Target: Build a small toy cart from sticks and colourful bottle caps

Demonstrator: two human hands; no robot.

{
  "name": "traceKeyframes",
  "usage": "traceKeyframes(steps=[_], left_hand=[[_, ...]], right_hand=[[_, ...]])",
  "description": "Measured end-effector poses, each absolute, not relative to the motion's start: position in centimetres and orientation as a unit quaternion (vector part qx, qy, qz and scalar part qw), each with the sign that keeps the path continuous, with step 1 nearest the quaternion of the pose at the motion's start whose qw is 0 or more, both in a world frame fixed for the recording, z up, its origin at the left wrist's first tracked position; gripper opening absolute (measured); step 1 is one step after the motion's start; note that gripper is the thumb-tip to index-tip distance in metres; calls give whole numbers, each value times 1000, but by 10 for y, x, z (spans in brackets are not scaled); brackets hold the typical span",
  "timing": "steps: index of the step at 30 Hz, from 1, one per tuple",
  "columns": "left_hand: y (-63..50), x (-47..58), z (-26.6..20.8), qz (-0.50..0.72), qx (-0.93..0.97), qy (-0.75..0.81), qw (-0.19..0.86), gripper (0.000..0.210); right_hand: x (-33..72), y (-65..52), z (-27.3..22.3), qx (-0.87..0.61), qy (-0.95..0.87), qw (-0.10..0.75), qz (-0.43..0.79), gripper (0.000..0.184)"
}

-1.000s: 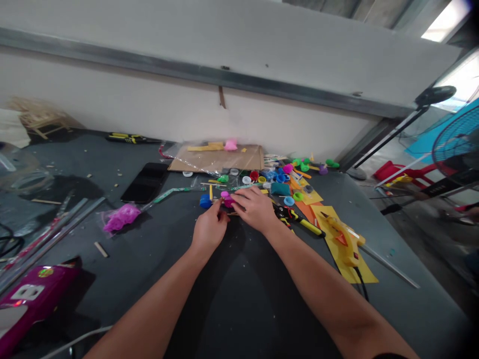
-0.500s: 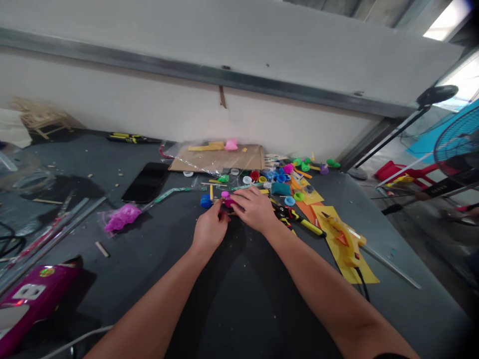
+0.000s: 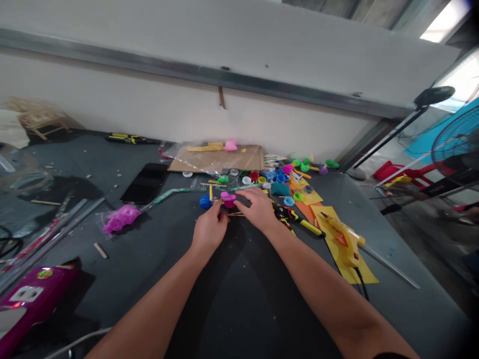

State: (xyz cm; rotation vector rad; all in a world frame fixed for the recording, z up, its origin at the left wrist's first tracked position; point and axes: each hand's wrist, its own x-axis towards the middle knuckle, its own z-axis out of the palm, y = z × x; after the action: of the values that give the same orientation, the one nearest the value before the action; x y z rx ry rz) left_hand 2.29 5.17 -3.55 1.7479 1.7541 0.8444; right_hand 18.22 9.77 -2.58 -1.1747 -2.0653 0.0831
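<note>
A small assembly of thin wooden sticks, a blue bottle cap (image 3: 205,201), a short yellow stick (image 3: 210,192) and a magenta cap (image 3: 229,203) sits at the middle of the work surface. On top of the magenta cap is a soft-looking pink piece (image 3: 227,196). My left hand (image 3: 211,227) pinches the near side of the assembly between thumb and fingers. Just to the right, my right hand (image 3: 258,209) has its thumb and forefinger apart beside the pink piece. Its other fingers are partly hidden.
Black-and-yellow pliers (image 3: 299,219) and a yellow glue gun (image 3: 346,242) lie to the right. Loose coloured caps (image 3: 254,176) lie behind my hands, before a brown cardboard piece (image 3: 217,158). On the left are a phone (image 3: 145,183) and a bag of pink material (image 3: 121,218).
My right hand's fingers have drawn back a little to the right and spread, so more of the pink piece and the magenta cap shows. My left hand has hardly moved.
</note>
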Motion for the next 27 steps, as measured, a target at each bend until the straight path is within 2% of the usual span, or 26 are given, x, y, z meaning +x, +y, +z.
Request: traceKeyframes(steps=[8,19,27], left_hand=[[51,24,-33,305,647,650,257,46],[52,23,-35,306,651,649,249,48],[51,23,-30,284,666,653,220,48]], right_hand=[[179,99,-29,-471,-805,359,42,16],[172,85,-27,-531,-766,359,51,24],[164,79,-27,-551,-764,334,36,23]])
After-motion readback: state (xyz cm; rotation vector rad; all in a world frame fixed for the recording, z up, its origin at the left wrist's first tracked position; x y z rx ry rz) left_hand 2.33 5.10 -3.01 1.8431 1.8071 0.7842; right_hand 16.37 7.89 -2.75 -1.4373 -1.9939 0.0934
